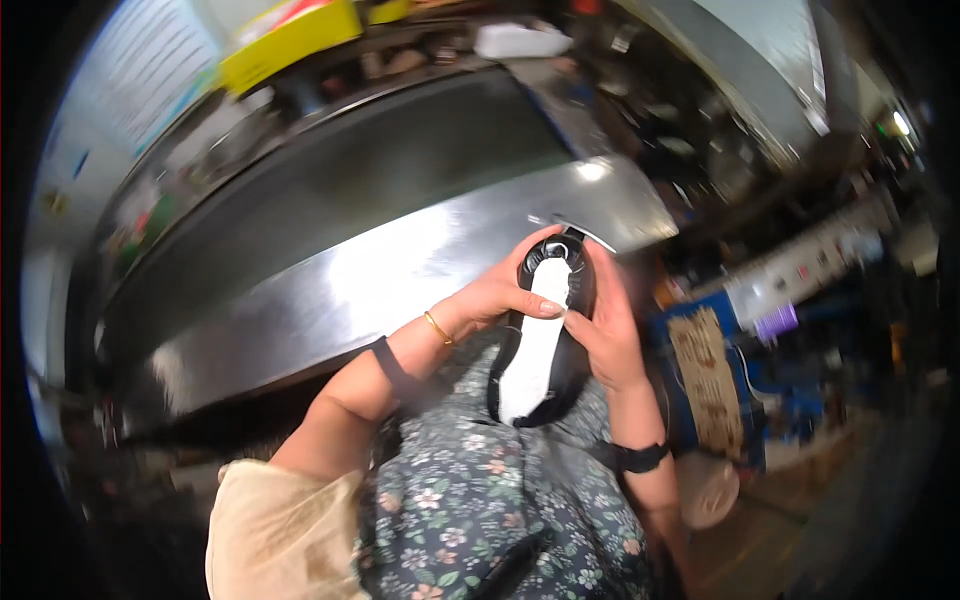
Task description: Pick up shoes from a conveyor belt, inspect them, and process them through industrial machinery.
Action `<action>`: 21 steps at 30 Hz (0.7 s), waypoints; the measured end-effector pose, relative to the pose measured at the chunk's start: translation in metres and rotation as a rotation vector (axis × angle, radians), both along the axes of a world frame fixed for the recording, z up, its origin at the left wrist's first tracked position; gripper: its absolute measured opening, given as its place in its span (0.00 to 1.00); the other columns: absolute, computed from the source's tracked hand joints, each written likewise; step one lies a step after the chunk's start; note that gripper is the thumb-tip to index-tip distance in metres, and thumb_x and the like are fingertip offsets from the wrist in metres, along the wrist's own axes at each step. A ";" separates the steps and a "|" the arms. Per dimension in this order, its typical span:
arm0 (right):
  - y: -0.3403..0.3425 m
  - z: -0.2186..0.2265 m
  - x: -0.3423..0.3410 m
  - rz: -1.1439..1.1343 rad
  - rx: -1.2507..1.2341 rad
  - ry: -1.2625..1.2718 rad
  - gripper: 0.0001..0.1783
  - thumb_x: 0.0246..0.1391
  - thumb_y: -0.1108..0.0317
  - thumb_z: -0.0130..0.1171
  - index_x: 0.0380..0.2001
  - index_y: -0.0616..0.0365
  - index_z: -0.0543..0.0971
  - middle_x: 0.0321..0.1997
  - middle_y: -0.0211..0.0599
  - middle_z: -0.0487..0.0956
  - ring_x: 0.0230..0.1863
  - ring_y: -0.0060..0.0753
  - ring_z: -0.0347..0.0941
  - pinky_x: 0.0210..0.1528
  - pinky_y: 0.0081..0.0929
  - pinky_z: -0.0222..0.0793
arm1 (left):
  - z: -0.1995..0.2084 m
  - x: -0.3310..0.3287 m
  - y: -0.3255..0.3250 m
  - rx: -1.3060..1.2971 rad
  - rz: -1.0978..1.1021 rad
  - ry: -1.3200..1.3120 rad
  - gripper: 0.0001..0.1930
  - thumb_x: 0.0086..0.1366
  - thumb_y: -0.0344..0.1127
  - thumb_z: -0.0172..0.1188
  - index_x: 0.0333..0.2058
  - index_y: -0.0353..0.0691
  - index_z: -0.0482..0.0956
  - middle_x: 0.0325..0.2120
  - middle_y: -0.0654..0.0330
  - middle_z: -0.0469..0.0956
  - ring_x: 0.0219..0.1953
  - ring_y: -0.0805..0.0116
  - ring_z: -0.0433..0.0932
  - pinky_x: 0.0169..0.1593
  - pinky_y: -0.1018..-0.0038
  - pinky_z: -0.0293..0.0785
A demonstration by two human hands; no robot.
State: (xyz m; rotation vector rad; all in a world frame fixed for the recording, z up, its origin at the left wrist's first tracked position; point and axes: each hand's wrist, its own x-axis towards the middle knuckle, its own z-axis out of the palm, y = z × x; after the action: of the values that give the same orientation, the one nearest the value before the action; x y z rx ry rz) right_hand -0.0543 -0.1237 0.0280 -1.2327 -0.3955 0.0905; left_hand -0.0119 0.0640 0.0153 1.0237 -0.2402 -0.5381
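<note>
Above my lap I hold a black shoe upper point(566, 375) with its underside turned up. A long white insole point(537, 345) runs down its middle, and the black material is gathered in pleats around the far end. My left hand point(500, 288) grips the left side near that end, thumb lying across the insole. My right hand point(612, 335) wraps the right side, its thumb close to the left one. Some fingers of both hands are hidden behind the shoe upper.
A shiny metal bench edge point(390, 262) lies just beyond my hands, bordering a dark flat surface point(400, 160). A yellow box point(290, 45) stands at the back. To the right are blue equipment with a brown cardboard piece point(706, 380) and a purple object point(776, 322).
</note>
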 end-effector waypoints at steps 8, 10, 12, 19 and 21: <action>0.010 -0.066 0.007 0.137 -0.410 0.186 0.21 0.59 0.76 0.57 0.56 0.68 0.73 0.59 0.46 0.74 0.59 0.32 0.72 0.62 0.28 0.66 | 0.000 -0.062 0.164 -0.037 1.022 -0.154 0.49 0.45 0.21 0.70 0.66 0.49 0.56 0.51 0.59 0.71 0.52 0.62 0.73 0.58 0.65 0.71; 0.003 -0.090 0.019 0.098 -0.439 0.168 0.21 0.61 0.75 0.57 0.57 0.69 0.72 0.54 0.43 0.78 0.53 0.29 0.75 0.58 0.25 0.69 | 0.006 -0.077 0.198 0.002 1.327 -0.154 0.47 0.47 0.20 0.70 0.65 0.48 0.57 0.48 0.59 0.72 0.50 0.63 0.74 0.55 0.65 0.73; 0.006 -0.104 0.024 0.118 -0.401 0.196 0.19 0.62 0.75 0.56 0.55 0.69 0.73 0.53 0.44 0.78 0.54 0.30 0.75 0.58 0.26 0.69 | -0.024 -0.093 0.234 0.093 1.695 -0.211 0.45 0.49 0.23 0.71 0.63 0.43 0.55 0.53 0.57 0.67 0.52 0.63 0.70 0.57 0.69 0.70; 0.022 -0.105 0.015 -0.037 -0.613 -0.014 0.13 0.62 0.71 0.57 0.46 0.66 0.79 0.46 0.41 0.81 0.46 0.30 0.78 0.48 0.28 0.73 | -0.122 -0.144 0.300 1.336 2.118 0.030 0.48 0.49 0.46 0.76 0.60 0.32 0.54 0.57 0.46 0.61 0.58 0.57 0.64 0.63 0.64 0.62; 0.024 -0.099 0.013 -0.053 -0.671 -0.091 0.12 0.61 0.70 0.57 0.45 0.65 0.80 0.45 0.41 0.81 0.44 0.32 0.78 0.46 0.29 0.73 | -0.119 -0.143 0.298 1.083 2.089 0.034 0.49 0.49 0.49 0.76 0.60 0.32 0.55 0.58 0.44 0.60 0.60 0.54 0.62 0.64 0.62 0.59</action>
State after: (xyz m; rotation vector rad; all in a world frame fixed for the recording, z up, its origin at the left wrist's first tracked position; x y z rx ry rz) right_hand -0.0408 -0.0995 -0.0713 -1.9137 -0.4268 0.1277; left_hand -0.1550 0.3615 -0.1039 1.6475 1.2358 1.3872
